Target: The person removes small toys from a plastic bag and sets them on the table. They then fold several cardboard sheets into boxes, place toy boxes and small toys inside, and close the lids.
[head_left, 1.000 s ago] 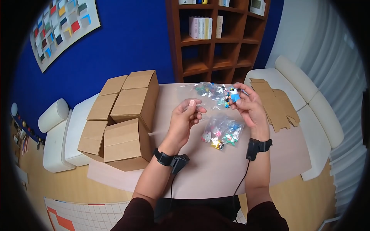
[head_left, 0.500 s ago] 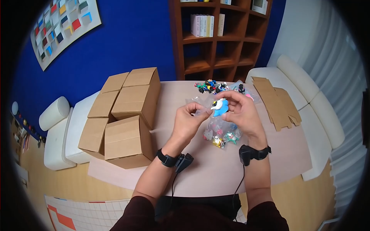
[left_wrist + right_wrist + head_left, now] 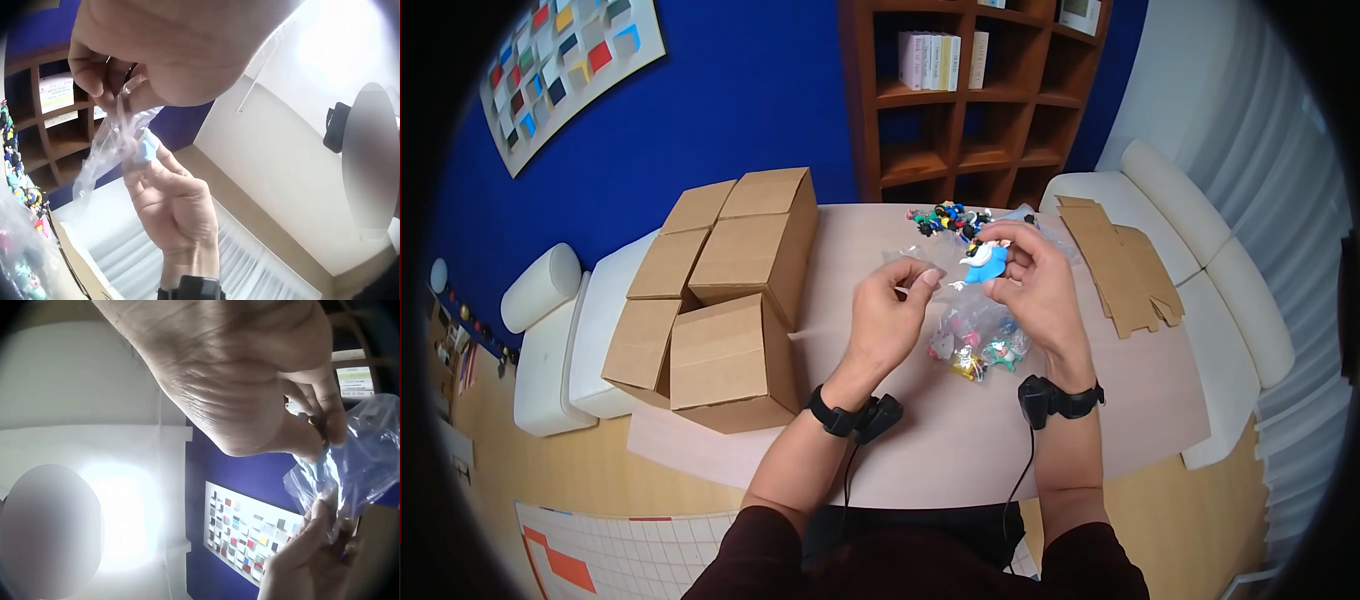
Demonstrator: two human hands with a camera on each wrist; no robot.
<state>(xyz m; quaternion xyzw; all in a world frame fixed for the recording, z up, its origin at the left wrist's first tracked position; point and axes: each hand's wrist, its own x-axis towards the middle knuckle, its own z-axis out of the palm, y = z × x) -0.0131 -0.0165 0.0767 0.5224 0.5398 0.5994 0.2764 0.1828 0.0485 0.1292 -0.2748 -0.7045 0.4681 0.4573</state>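
Observation:
Between thumb and fingers my right hand (image 3: 1035,290) holds a small blue and white figure (image 3: 986,264) with a dark top. My left hand (image 3: 890,315) pinches a clear plastic bag, seen clearly in the left wrist view (image 3: 103,150) hanging from the fingers beside the figure. In the right wrist view the bag (image 3: 375,450) spreads around the fingertips; whether the figure is partly inside it I cannot tell. Below the hands, a clear bag of colourful figures (image 3: 975,345) lies on the table (image 3: 880,440).
A pile of loose figures (image 3: 948,218) lies at the table's far edge. Several cardboard boxes (image 3: 730,355) stand at the left. Flattened cardboard (image 3: 1120,265) lies at the right, by a white sofa (image 3: 1240,320). A wooden shelf (image 3: 915,160) stands behind.
The right hand has brought the blue figure leftward and down from the far right, close to the left hand. My left hand's fingers have closed on the clear bag's edge.

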